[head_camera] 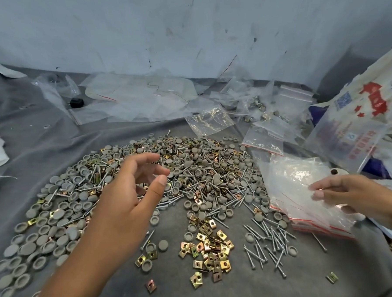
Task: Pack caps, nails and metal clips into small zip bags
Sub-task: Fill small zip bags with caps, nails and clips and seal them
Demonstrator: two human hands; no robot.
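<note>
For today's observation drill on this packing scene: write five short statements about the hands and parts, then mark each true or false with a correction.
1. The left hand hovers over the mixed pile. True.
2. The right hand holds nails. False: it touches the zip bags.
3. Clips lie in a small heap near the front. True.
4. The caps are red. False: grey.
5. The nails stand in a jar. False: they lie loose on the cloth.

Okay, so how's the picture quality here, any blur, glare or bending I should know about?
Head view: the left hand has motion-blurred fingers, while the metal clips and nails look sharp; the stack of zip bags under the right hand catches soft white glare; the wide-angle lens bows the table edge at the wall; lighting is even, with faint shadows.
</note>
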